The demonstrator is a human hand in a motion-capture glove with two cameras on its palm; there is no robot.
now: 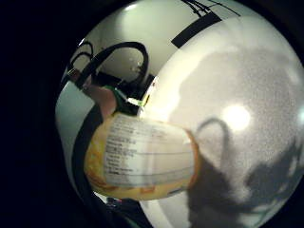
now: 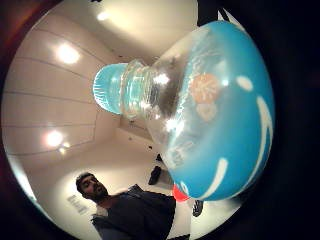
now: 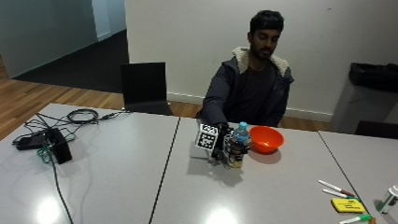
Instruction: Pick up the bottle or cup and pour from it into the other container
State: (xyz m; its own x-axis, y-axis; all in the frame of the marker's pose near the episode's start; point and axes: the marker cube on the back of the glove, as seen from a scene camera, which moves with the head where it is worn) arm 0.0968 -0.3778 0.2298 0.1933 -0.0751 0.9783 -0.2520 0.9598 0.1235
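A clear plastic bottle with a light blue cap and a blue and yellow label stands upright on the grey table, right beside an orange bowl. My gloved right hand grips the bottle around its middle, from the side away from the bowl. In the thumb side palm view the bottle's neck and cap and blue label fill the picture. The little finger side palm view shows the bottle's lower label just above the table.
Markers and a yellow block lie near the table's right front corner. A black box with tangled cables sits at the left end. A black chair stands behind the table.
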